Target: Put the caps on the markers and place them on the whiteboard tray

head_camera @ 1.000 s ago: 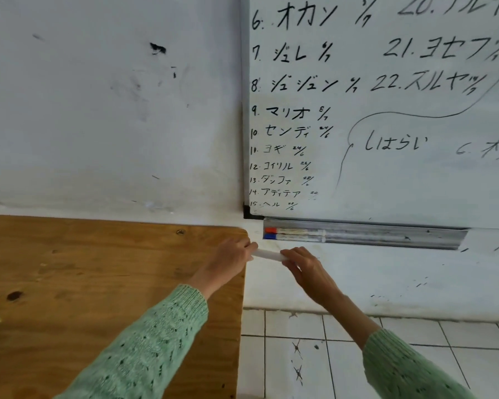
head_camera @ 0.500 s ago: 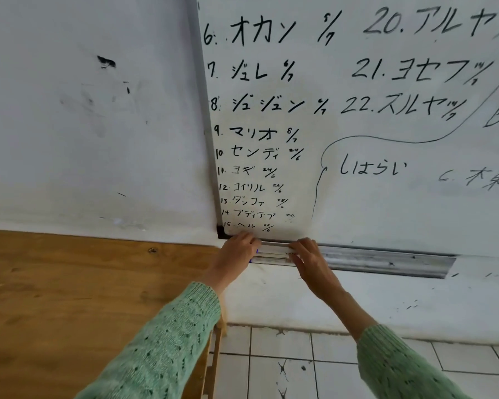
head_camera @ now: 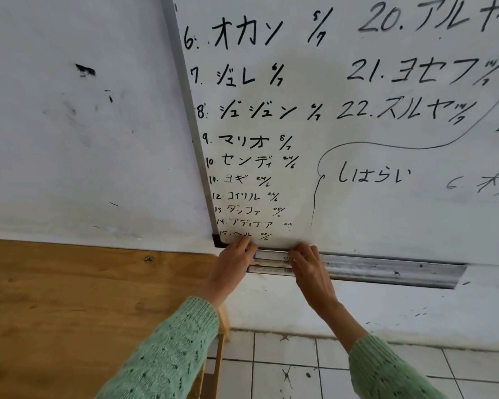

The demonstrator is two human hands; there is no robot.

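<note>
A grey metal whiteboard tray (head_camera: 386,270) runs under the whiteboard (head_camera: 357,168). At its left end, my left hand (head_camera: 232,266) and my right hand (head_camera: 308,269) hold the two ends of a white marker (head_camera: 271,255) with a blue cap, at the top of the tray. Just below it lie other white markers (head_camera: 268,269), one with a reddish end; my hands cover their ends. Both sleeves are green knit.
A wooden table (head_camera: 69,312) stands at the left, its right edge close to my left forearm. The white wall (head_camera: 84,139) is behind it. White floor tiles (head_camera: 285,370) lie below the tray.
My hands have lifted the white marker from beside the table corner up to the left end of the tray. The view has moved closer to the board.
</note>
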